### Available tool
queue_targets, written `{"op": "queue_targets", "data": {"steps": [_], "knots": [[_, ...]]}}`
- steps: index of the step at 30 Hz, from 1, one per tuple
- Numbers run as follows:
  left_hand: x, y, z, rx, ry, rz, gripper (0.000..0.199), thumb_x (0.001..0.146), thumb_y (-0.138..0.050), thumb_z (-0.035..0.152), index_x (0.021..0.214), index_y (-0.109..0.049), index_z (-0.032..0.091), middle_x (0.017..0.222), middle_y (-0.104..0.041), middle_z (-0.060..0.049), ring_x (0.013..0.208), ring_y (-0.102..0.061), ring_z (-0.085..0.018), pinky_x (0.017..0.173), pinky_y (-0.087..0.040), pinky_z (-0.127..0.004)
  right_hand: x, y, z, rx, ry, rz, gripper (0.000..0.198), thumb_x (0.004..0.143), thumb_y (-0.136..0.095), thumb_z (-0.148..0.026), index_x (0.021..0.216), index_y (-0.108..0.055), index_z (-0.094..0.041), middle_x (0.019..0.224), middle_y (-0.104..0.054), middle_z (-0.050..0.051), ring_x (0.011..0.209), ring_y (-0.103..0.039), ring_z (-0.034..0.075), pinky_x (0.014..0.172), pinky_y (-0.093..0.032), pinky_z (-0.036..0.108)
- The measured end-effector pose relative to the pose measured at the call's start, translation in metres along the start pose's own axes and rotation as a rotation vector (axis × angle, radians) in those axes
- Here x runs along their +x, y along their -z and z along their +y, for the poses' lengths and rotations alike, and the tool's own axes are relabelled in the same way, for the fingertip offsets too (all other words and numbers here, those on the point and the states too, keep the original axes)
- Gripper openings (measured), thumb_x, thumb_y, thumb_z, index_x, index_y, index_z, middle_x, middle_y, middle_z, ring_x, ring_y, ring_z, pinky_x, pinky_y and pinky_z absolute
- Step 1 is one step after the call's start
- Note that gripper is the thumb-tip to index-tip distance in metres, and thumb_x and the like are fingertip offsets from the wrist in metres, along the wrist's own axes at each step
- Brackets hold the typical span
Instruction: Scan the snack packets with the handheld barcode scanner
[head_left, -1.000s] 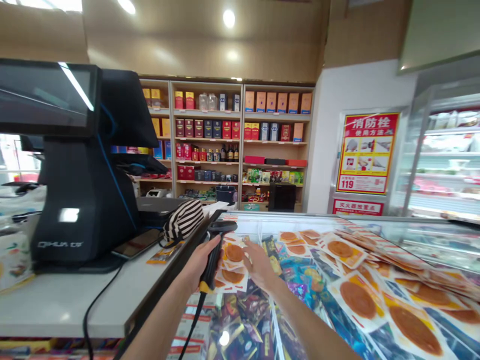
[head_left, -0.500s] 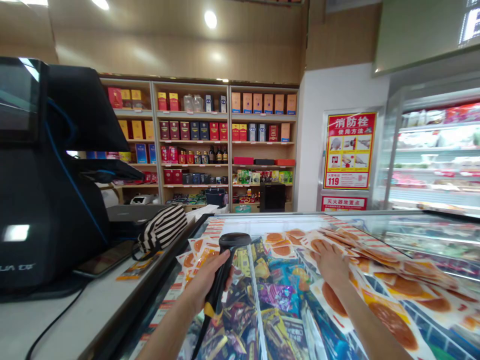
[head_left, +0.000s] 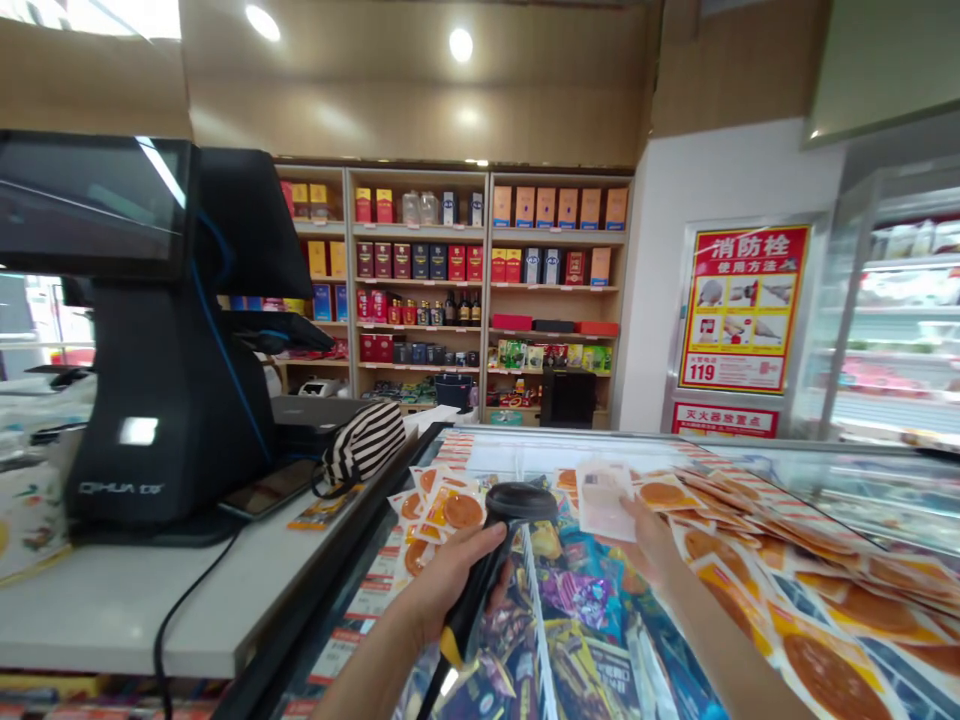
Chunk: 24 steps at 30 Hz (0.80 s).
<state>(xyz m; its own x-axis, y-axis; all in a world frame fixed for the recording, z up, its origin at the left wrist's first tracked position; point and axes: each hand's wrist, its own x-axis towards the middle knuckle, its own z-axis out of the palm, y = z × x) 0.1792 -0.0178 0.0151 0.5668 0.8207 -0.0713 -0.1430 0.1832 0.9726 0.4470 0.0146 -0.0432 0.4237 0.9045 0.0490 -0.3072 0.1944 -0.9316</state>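
Observation:
My left hand (head_left: 450, 590) is wrapped round the handle of a black barcode scanner (head_left: 521, 502), whose cord runs down toward me. In my right hand (head_left: 651, 545) is a flat food packet (head_left: 604, 500), pinched at its right edge, with a pale printed face toward me. Both hands are above the glass top of a chest freezer (head_left: 480, 448). To the right of my right hand lies a spread pile of similar flat packets (head_left: 720, 560) with round brown food showing. A smaller group of packets (head_left: 459, 510) lies left of the scanner.
A black checkout terminal (head_left: 172, 400) stands on the white counter (head_left: 135, 620) at left, near a phone (head_left: 270, 488) and a striped pouch (head_left: 365, 440). Colourful wrapped goods (head_left: 577, 595) show through the freezer glass. Shelves of boxes (head_left: 420, 262) line the back wall.
My right hand has lifted a packet from the pile, turned its pale face toward me and brought it left toward the scanner. The view has swung left.

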Motion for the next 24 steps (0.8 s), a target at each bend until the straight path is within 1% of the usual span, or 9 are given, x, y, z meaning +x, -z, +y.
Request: {"op": "queue_targets", "data": {"steps": [4, 7, 12, 15, 17, 19, 21, 22, 24], "knots": [[-0.014, 0.015, 0.005, -0.022, -0.011, 0.031, 0.028, 0.069, -0.047, 0.042, 0.067, -0.049, 0.014, 0.051, -0.053, 0.001, 0.037, -0.044, -0.006, 0.038, -0.031, -0.018, -0.004, -0.007, 0.009, 0.082, -0.072, -0.069, 0.046, 0.062, -0.05, -0.033, 0.106, -0.045, -0.02, 0.081, -0.064, 0.007, 0.072, -0.059, 0.022, 0.061, -0.044, 0.039], [-0.02, 0.023, 0.008, -0.042, 0.0, 0.059, 0.029, 0.068, -0.049, 0.042, 0.07, -0.049, 0.013, 0.053, -0.053, 0.0, 0.039, -0.045, -0.007, 0.038, -0.032, -0.018, -0.002, -0.007, 0.014, 0.097, -0.076, -0.083, 0.049, 0.061, -0.051, -0.033, 0.107, -0.045, -0.019, 0.083, -0.064, 0.008, 0.074, -0.059, 0.024, 0.061, -0.044, 0.04], [-0.025, 0.022, 0.009, -0.039, -0.015, 0.005, 0.029, 0.068, -0.049, 0.041, 0.074, -0.049, 0.013, 0.05, -0.052, 0.0, 0.038, -0.045, -0.007, 0.038, -0.032, -0.018, -0.002, -0.011, 0.015, -0.039, -0.014, -0.07, 0.046, 0.064, -0.045, -0.036, 0.107, -0.047, -0.019, 0.084, -0.064, 0.008, 0.076, -0.058, 0.024, 0.061, -0.044, 0.04], [-0.026, 0.021, 0.01, -0.042, -0.013, -0.01, 0.028, 0.068, -0.049, 0.041, 0.072, -0.049, 0.013, 0.05, -0.052, 0.0, 0.038, -0.045, -0.007, 0.039, -0.033, -0.018, -0.004, -0.016, 0.017, -0.057, 0.004, -0.08, 0.047, 0.065, -0.044, -0.036, 0.109, -0.045, -0.02, 0.087, -0.063, 0.009, 0.075, -0.059, 0.023, 0.06, -0.045, 0.038], [-0.026, 0.022, 0.011, -0.045, -0.005, 0.002, 0.029, 0.068, -0.049, 0.041, 0.072, -0.05, 0.013, 0.05, -0.052, 0.001, 0.038, -0.045, -0.007, 0.038, -0.032, -0.018, -0.004, -0.021, 0.019, -0.061, 0.015, -0.072, 0.05, 0.065, -0.044, -0.037, 0.112, -0.042, -0.02, 0.092, -0.061, 0.009, 0.076, -0.058, 0.022, 0.06, -0.045, 0.036], [-0.023, 0.025, 0.014, -0.034, -0.025, 0.047, 0.029, 0.068, -0.049, 0.041, 0.07, -0.049, 0.013, 0.048, -0.05, 0.002, 0.036, -0.044, -0.006, 0.037, -0.03, -0.017, -0.003, -0.028, 0.022, -0.125, 0.029, -0.04, 0.051, 0.065, -0.044, -0.039, 0.113, -0.041, -0.021, 0.097, -0.059, 0.008, 0.078, -0.058, 0.021, 0.061, -0.045, 0.036], [-0.019, 0.03, 0.017, -0.019, -0.06, 0.12, 0.028, 0.067, -0.05, 0.041, 0.066, -0.048, 0.013, 0.046, -0.049, 0.003, 0.035, -0.043, -0.006, 0.037, -0.03, -0.017, -0.001, -0.039, 0.025, -0.273, 0.105, -0.008, 0.05, 0.065, -0.044, -0.04, 0.11, -0.044, -0.019, 0.099, -0.059, 0.008, 0.082, -0.056, 0.022, 0.064, -0.045, 0.037], [-0.017, 0.034, 0.018, -0.013, -0.079, 0.158, 0.028, 0.068, -0.05, 0.041, 0.064, -0.046, 0.014, 0.046, -0.048, 0.003, 0.035, -0.043, -0.006, 0.037, -0.03, -0.017, 0.0, -0.047, 0.027, -0.365, 0.183, -0.001, 0.048, 0.065, -0.043, -0.04, 0.107, -0.048, -0.018, 0.099, -0.059, 0.008, 0.085, -0.055, 0.022, 0.068, -0.044, 0.037], [-0.014, 0.041, 0.021, -0.009, -0.116, 0.228, 0.028, 0.068, -0.049, 0.041, 0.062, -0.045, 0.014, 0.046, -0.049, 0.003, 0.036, -0.043, -0.006, 0.037, -0.031, -0.017, 0.002, -0.065, 0.032, -0.541, 0.386, -0.018, 0.042, 0.066, -0.042, -0.039, 0.1, -0.054, -0.016, 0.099, -0.059, 0.008, 0.093, -0.051, 0.022, 0.078, -0.04, 0.037]]}}
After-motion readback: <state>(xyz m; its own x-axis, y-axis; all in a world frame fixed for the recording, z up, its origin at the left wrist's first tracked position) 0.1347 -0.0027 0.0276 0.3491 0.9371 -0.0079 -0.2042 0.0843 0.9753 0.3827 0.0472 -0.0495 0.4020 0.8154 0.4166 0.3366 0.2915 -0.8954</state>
